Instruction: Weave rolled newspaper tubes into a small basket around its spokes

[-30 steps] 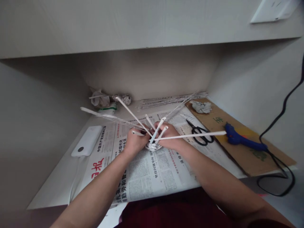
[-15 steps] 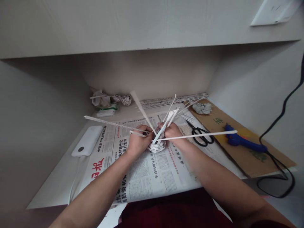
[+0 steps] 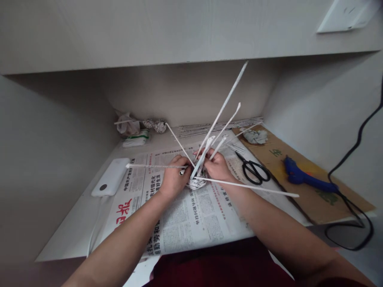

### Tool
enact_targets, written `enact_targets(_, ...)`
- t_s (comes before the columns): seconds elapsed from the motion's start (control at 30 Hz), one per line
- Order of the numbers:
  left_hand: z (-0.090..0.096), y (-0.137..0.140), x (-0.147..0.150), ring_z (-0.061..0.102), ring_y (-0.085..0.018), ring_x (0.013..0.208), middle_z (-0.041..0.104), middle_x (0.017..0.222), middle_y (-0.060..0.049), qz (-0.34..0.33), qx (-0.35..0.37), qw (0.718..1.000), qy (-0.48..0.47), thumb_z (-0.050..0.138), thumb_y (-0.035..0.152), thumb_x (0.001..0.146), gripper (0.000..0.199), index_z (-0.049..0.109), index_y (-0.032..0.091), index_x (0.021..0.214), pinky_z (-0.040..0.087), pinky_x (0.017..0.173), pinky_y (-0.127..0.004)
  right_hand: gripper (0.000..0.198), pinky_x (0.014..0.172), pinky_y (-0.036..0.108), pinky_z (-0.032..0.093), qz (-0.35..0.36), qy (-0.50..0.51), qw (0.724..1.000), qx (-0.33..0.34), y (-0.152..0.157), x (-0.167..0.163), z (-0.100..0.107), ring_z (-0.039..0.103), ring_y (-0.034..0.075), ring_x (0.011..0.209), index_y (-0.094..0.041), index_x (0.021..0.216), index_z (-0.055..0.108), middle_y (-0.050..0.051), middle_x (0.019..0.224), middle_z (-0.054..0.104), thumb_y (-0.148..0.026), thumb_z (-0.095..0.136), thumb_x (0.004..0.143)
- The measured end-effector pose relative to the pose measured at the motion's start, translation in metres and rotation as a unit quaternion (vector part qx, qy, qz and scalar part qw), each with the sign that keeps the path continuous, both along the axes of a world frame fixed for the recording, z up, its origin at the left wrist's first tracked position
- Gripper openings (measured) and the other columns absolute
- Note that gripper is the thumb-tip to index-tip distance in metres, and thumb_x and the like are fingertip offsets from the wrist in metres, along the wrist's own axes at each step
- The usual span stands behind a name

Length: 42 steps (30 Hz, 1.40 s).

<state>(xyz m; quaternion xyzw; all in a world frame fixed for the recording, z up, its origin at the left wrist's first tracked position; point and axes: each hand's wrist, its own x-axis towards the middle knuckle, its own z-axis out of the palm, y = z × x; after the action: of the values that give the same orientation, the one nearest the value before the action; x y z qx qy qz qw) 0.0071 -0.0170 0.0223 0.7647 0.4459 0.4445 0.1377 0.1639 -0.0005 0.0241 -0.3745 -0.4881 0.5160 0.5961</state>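
Observation:
Between my hands is a small woven piece of rolled paper (image 3: pixel 197 183), with several long white paper sticks (image 3: pixel 223 107) fanning out from it. My left hand (image 3: pixel 174 175) is closed on its left side, fingers curled around the weave and the base of a stick that points left. On the other side my right hand (image 3: pixel 216 164) grips the piece, its fingers bent among the upright sticks. One stick lies across my right wrist. The fingertips of both hands are partly hidden. Newspaper (image 3: pixel 179 229) is spread under the work.
Black scissors (image 3: pixel 254 171) lie to the right, beside a cardboard sheet (image 3: pixel 302 199) bearing a blue glue gun (image 3: pixel 308 175) and crumpled paper (image 3: pixel 255 136). A white power bank (image 3: pixel 110 177) is at left. Paper sticks (image 3: pixel 218 126) and a plastic bag (image 3: pixel 128 125) lie at the back.
The sticks have swung with the piece: one now stands tall toward the upper right, the right-hand one tips lower. My hands stay in nearly the same place, still holding the weave.

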Motion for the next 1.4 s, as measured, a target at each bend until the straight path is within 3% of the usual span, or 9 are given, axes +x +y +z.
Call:
enact_targets(0.37, -0.001, 0.000, -0.002, 0.064, -0.018, 0.082, 0.069, 0.086, -0.005, -0.064, 0.011, 0.998, -0.015, 0.057, 0.013, 0.085, 0.019, 0.074, 0.021, 0.086, 0.050, 0.079, -0.030, 0.030, 0.054, 0.026, 0.044, -0.032, 0.010, 0.997, -0.068, 0.000, -0.004, -0.004, 0.055, 0.013, 0.054, -0.016, 0.076, 0.069, -0.002, 0.060, 0.064, -0.037, 0.083, 0.059)
enact_targets(0.53, 0.004, -0.002, -0.002, 0.064, -0.020, 0.085, 0.073, 0.088, -0.006, -0.068, 0.020, 0.997, 0.004, 0.057, 0.016, 0.086, 0.019, 0.075, 0.022, 0.089, 0.049, 0.082, -0.034, 0.035, 0.050, 0.025, 0.040, -0.036, 0.027, 0.995, -0.084, -0.002, -0.002, -0.002, 0.051, 0.011, 0.050, -0.017, 0.069, 0.063, -0.004, 0.055, 0.059, -0.046, 0.080, 0.064)
enact_targets(0.83, -0.005, 0.005, -0.006, 0.063, -0.020, 0.095, 0.071, 0.101, -0.007, -0.118, 0.039, 0.992, 0.033, 0.050, 0.017, 0.092, 0.026, 0.075, 0.023, 0.095, 0.048, 0.087, -0.034, 0.033, 0.055, 0.027, 0.044, -0.081, -0.117, 0.990, -0.015, -0.001, 0.003, -0.003, 0.056, 0.014, 0.057, -0.018, 0.079, 0.069, 0.001, 0.064, 0.065, -0.049, 0.072, 0.073)
enact_targets(1.0, -0.001, 0.005, -0.007, 0.063, -0.019, 0.087, 0.073, 0.092, -0.006, -0.141, 0.040, 0.988, 0.048, 0.053, 0.015, 0.090, 0.022, 0.073, 0.022, 0.091, 0.047, 0.084, -0.032, 0.036, 0.052, 0.027, 0.043, -0.018, -0.065, 0.996, -0.057, -0.003, 0.005, 0.003, 0.054, 0.013, 0.053, -0.016, 0.075, 0.069, 0.001, 0.061, 0.063, -0.050, 0.077, 0.067)
enact_targets(1.2, -0.007, 0.007, -0.002, 0.064, -0.017, 0.082, 0.070, 0.087, -0.002, -0.043, -0.068, 0.996, -0.037, 0.064, 0.013, 0.080, 0.009, 0.065, 0.020, 0.087, 0.049, 0.079, -0.029, 0.042, 0.048, 0.027, 0.042, 0.014, 0.026, 0.991, -0.129, -0.004, 0.003, 0.008, 0.055, 0.013, 0.050, -0.014, 0.072, 0.068, 0.001, 0.059, 0.064, -0.047, 0.085, 0.054)
enact_targets(1.4, -0.009, 0.010, 0.002, 0.064, -0.016, 0.078, 0.071, 0.086, -0.002, -0.052, -0.119, 0.986, -0.100, 0.066, 0.013, 0.076, 0.018, 0.065, 0.019, 0.093, 0.050, 0.074, -0.026, 0.042, 0.044, 0.025, 0.039, 0.010, 0.025, 0.992, -0.120, -0.004, 0.003, 0.010, 0.051, 0.011, 0.046, -0.014, 0.069, 0.070, 0.000, 0.054, 0.062, -0.048, 0.086, 0.050)
